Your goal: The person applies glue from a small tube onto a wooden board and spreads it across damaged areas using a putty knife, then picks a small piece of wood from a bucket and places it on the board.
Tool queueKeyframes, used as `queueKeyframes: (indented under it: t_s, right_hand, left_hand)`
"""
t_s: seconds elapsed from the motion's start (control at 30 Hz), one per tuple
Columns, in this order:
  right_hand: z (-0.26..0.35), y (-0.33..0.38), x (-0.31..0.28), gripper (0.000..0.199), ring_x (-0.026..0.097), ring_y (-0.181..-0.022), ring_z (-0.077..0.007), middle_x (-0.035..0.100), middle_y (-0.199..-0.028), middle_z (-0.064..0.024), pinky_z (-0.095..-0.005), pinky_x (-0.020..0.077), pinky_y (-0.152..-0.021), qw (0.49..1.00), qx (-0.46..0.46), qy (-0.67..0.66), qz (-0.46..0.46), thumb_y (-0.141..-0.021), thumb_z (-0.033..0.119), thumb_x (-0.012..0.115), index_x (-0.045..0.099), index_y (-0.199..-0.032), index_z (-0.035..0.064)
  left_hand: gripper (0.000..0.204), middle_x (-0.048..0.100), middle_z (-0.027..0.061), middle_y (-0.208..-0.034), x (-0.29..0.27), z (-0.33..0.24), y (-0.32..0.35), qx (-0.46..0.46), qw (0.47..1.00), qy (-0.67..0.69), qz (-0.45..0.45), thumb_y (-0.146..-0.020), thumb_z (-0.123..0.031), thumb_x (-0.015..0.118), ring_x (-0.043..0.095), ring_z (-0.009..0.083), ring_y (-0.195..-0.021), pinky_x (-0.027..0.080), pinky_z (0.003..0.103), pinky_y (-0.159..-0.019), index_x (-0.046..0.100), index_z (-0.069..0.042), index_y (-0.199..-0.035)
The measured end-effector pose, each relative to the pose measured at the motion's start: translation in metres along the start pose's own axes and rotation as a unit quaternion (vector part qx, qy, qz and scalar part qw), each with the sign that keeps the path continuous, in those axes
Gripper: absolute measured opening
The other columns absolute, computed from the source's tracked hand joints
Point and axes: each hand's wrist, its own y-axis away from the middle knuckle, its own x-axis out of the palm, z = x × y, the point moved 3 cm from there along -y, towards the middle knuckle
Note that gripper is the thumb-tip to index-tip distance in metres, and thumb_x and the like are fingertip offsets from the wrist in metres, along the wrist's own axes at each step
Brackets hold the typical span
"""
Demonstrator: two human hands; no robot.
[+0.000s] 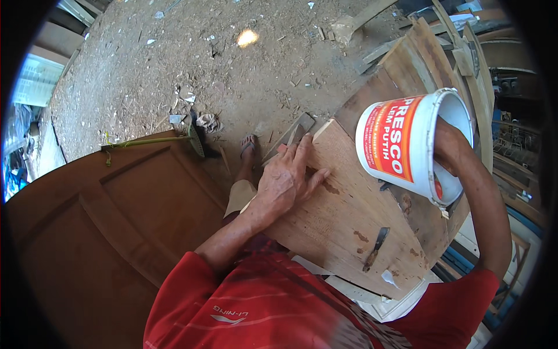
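My left hand lies on a wooden board, near its far left edge, with the fingers stretched out and the thumb apart. A white bucket with a red and orange label is tipped on its side, its mouth toward the right. My right hand reaches inside that mouth; its fingers are hidden by the bucket wall. Something small and red shows just inside the rim. On the board's near part lies a dark, narrow flat tool, beside brown stains and a white scrap.
A brown panelled wooden door fills the left side, with a yellow-green cord along its far edge. Ahead, shavings and scraps cover the dirt floor. Wooden planks lean at the far right. My foot stands beyond the board.
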Motion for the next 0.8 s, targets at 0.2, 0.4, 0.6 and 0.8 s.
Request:
queueKeyframes:
  t_s: [0.2, 0.4, 0.6, 0.8]
  right_hand:
    - [-0.008, 0.05, -0.01, 0.016, 0.069, -0.092, -0.0404, 0.068, -0.093, -0.0269, -0.0473, 0.0563, -0.079, 0.999, 0.007, -0.044, -0.022, -0.081, 0.002, 0.062, 0.067, -0.092, -0.0087]
    - [0.006, 0.105, -0.014, 0.015, 0.069, -0.09, -0.0401, 0.068, -0.091, -0.0261, -0.0472, 0.0562, -0.078, 0.994, 0.072, -0.066, -0.043, -0.082, 0.002, 0.063, 0.067, -0.092, -0.0082]
    - [0.011, 0.123, -0.015, 0.014, 0.069, -0.089, -0.0397, 0.068, -0.09, -0.0254, -0.047, 0.0561, -0.077, 0.992, 0.092, -0.072, -0.056, -0.082, 0.002, 0.064, 0.067, -0.091, -0.0076]
    - [0.014, 0.102, -0.009, 0.013, 0.069, -0.087, -0.0393, 0.068, -0.088, -0.0246, -0.0469, 0.0561, -0.076, 0.993, 0.076, -0.073, -0.061, -0.082, 0.002, 0.065, 0.067, -0.091, -0.007]
  left_hand:
    - [0.083, 0.063, 0.0308, -0.125, 0.002, 0.007, 0.003, 0.005, 0.999, -0.006, -0.051, -0.092, -0.043, 0.076, 0.066, 0.0456, -0.112, 0.056, 0.048, -0.095, 0.041, 0.004, -0.151]
    - [0.084, 0.061, 0.0332, -0.129, 0.001, 0.007, -0.002, 0.022, 0.999, 0.017, -0.023, -0.091, -0.042, 0.076, 0.064, 0.0475, -0.117, 0.056, 0.048, -0.098, 0.04, 0.004, -0.151]
    - [0.083, 0.061, 0.0345, -0.131, 0.001, 0.007, -0.001, 0.02, 0.999, 0.036, -0.01, -0.092, -0.042, 0.076, 0.062, 0.0496, -0.12, 0.055, 0.049, -0.1, 0.04, 0.004, -0.151]
    - [0.081, 0.062, 0.033, -0.128, -0.002, 0.007, 0.002, -0.004, 0.999, 0.04, -0.003, -0.092, -0.041, 0.075, 0.063, 0.0481, -0.119, 0.055, 0.048, -0.098, 0.041, 0.003, -0.151]
